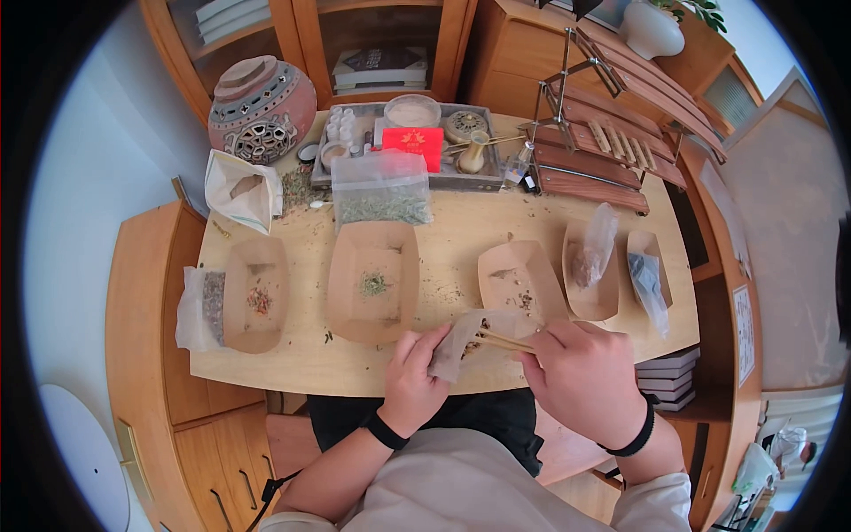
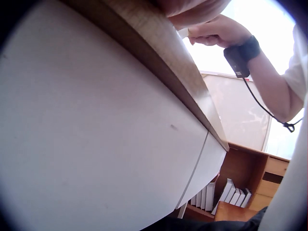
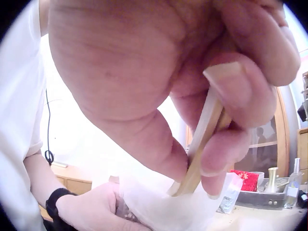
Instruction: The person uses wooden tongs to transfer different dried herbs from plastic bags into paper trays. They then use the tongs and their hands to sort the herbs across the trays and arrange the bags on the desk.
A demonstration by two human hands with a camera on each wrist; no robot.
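Note:
My left hand point(image 1: 413, 379) grips a small translucent bag point(image 1: 454, 351) at its left side, over the table's front edge. Dark brown bits show at the bag's mouth. With thumb and fingers, my right hand point(image 1: 585, 381) pinches slim wooden tweezers point(image 1: 505, 340), whose tips reach into the bag. In the right wrist view the thumb and fingers close round the pale tweezers point(image 3: 204, 139), and the bag point(image 3: 159, 202) hangs behind them. Just beyond the bag stands a cardboard tray point(image 1: 496, 259) with brown bits. The left wrist view mostly shows the table's side, hiding the bag.
Left along the table stand a cardboard tray point(image 1: 235, 301) with reddish bits and another point(image 1: 341, 306) with green bits. Two trays holding bags point(image 1: 592, 257) stand right. Behind are a zip bag of herbs point(image 1: 381, 191), a grey tray point(image 1: 487, 182) of vessels, and a wooden rack point(image 1: 589, 182).

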